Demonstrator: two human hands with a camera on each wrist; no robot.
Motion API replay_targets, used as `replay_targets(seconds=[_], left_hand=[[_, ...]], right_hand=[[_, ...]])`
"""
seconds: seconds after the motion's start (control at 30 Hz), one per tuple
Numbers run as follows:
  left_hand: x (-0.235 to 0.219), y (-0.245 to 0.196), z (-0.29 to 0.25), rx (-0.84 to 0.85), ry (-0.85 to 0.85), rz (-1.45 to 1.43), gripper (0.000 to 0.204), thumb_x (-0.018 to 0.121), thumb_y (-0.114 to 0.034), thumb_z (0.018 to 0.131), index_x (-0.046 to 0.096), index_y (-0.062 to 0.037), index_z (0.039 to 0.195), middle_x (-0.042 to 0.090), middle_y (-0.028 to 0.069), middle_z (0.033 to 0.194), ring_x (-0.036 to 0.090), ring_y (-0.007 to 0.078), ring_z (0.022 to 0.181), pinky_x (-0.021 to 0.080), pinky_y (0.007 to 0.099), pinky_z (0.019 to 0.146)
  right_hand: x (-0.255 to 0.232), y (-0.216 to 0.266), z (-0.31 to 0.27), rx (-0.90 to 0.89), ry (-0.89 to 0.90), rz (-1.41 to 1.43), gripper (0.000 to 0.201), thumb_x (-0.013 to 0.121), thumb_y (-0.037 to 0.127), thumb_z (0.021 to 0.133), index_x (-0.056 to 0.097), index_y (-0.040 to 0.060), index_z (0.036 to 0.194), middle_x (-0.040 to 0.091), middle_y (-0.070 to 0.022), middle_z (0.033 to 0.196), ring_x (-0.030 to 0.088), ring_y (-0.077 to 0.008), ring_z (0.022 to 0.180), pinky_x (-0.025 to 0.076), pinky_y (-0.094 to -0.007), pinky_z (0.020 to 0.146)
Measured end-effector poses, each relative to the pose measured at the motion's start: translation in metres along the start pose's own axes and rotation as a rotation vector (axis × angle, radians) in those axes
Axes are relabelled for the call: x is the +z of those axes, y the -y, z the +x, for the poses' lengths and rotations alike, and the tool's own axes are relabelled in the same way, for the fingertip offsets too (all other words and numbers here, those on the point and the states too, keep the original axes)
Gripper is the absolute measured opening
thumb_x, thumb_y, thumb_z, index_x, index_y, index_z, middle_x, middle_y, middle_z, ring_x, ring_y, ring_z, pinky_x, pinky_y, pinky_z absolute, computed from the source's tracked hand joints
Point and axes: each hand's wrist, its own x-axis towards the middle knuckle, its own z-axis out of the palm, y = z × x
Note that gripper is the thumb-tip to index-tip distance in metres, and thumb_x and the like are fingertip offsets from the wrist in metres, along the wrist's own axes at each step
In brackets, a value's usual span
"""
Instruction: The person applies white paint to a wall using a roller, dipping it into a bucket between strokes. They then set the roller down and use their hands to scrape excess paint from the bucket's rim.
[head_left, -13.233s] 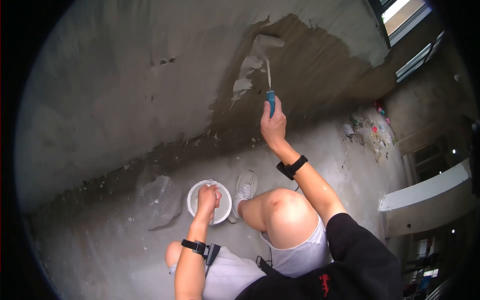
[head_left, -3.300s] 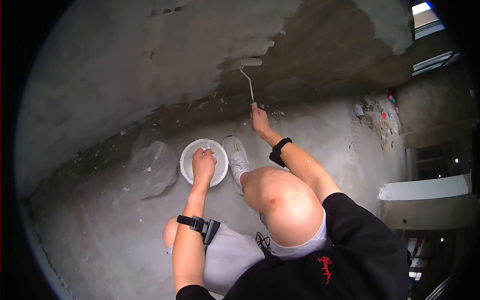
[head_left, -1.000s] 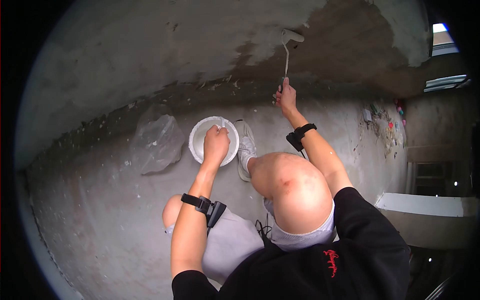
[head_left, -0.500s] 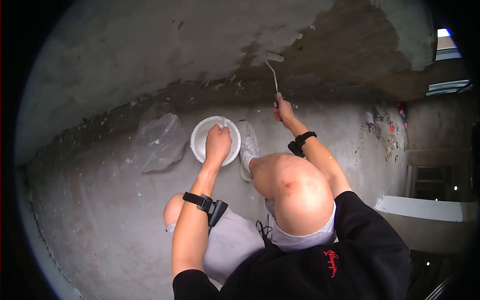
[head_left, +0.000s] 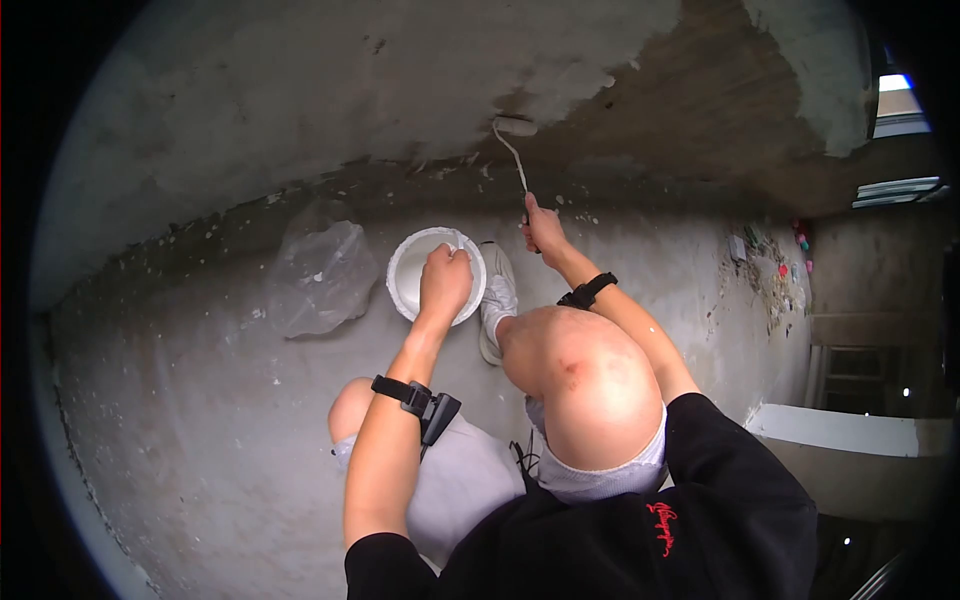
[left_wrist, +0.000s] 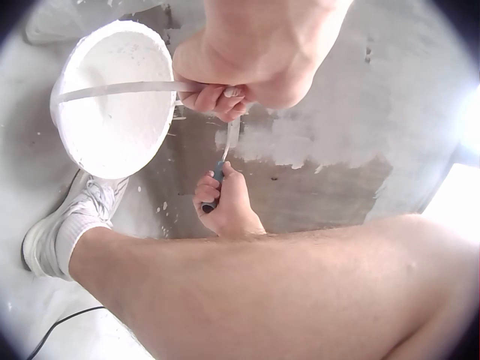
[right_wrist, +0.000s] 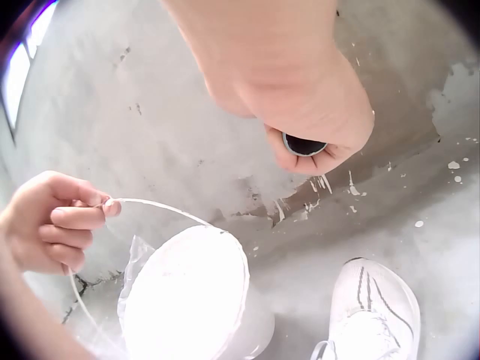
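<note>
The left hand point(head_left: 444, 282) has its fingers curled round the thin handle point(left_wrist: 127, 88) of a white bucket point(head_left: 398, 290), which holds whitish material. In the right wrist view that handle point(right_wrist: 161, 204) arches up from the bucket point(right_wrist: 259, 326) to the left hand point(right_wrist: 56, 223). The right hand point(head_left: 543, 232) grips a paint roller by its blue and dark handle point(left_wrist: 218, 172). The white roller head point(head_left: 515, 126) lies against the wall point(head_left: 250, 110), at the left end of a dark brown patch point(head_left: 690, 100). The right hand point(right_wrist: 300, 105) hides most of the roller in the right wrist view.
A clear plastic bag point(head_left: 325, 280) lies on the floor left of the bucket. The person's shoe point(head_left: 499, 290) stands close to the bucket's right side, below a bent knee point(head_left: 590, 380). Debris point(head_left: 768, 275) lies on the floor at the right, near the wall's foot.
Over the last second the right hand has moved the roller leftward and down along the wall. Compared with the oldest frame, light coating covers more of the brown patch. The left hand keeps its grip.
</note>
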Motion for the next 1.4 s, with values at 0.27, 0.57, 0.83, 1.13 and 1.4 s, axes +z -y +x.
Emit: replay_targets(seconds=[0.27,0.57,0.83,1.13,1.4], left_hand=[[-0.002,-0.011,-0.002,-0.030,0.005,0.048,0.032,0.046,-0.021,0.089,0.060,0.0079,0.087,0.064,0.0336,0.090,0.062,0.0497,0.092,0.047,0.0507,0.082],[0.000,0.011,0.001,0.042,-0.062,0.128,0.028,0.053,-0.020,0.087,0.062,0.0056,0.083,0.064,0.0161,0.064,0.063,0.0267,0.060,0.047,0.0399,0.061],[-0.007,-0.007,-0.008,-0.076,0.011,0.147,0.035,0.046,-0.020,0.089,0.063,0.0097,0.096,0.063,0.0362,0.097,0.061,0.0514,0.097,0.047,0.0527,0.087],[-0.002,-0.006,-0.008,0.015,-0.052,0.130,0.033,0.052,-0.022,0.088,0.063,0.0093,0.090,0.065,0.0322,0.090,0.063,0.0476,0.090,0.048,0.0488,0.080],[-0.001,-0.008,-0.010,0.014,-0.035,0.132,0.032,0.052,-0.022,0.088,0.062,0.0085,0.090,0.065,0.0315,0.090,0.063,0.0472,0.091,0.047,0.0487,0.080]], right_hand=[[0.016,0.013,-0.017,-0.146,-0.150,-0.016,0.055,0.045,0.061,0.098,0.047,0.0100,0.077,0.043,0.0027,0.061,0.038,-0.0090,0.047,0.032,-0.0264,0.041],[0.023,0.043,-0.034,-0.204,-0.043,0.171,0.053,0.042,0.060,0.099,0.044,0.0113,0.078,0.040,0.0031,0.057,0.035,-0.0088,0.043,0.030,-0.0262,0.039],[0.038,-0.014,0.002,0.020,0.041,0.034,0.054,0.045,0.062,0.098,0.045,0.0107,0.081,0.038,0.0034,0.058,0.032,-0.0093,0.045,0.028,-0.0263,0.040],[0.026,0.025,-0.027,-0.191,-0.088,0.031,0.051,0.045,0.056,0.100,0.046,0.0105,0.077,0.041,0.0034,0.057,0.037,-0.0086,0.043,0.030,-0.0262,0.039],[0.014,0.058,-0.040,-0.309,-0.071,0.035,0.052,0.044,0.059,0.099,0.043,0.0121,0.077,0.037,0.0039,0.057,0.031,-0.0075,0.044,0.028,-0.0255,0.039]])
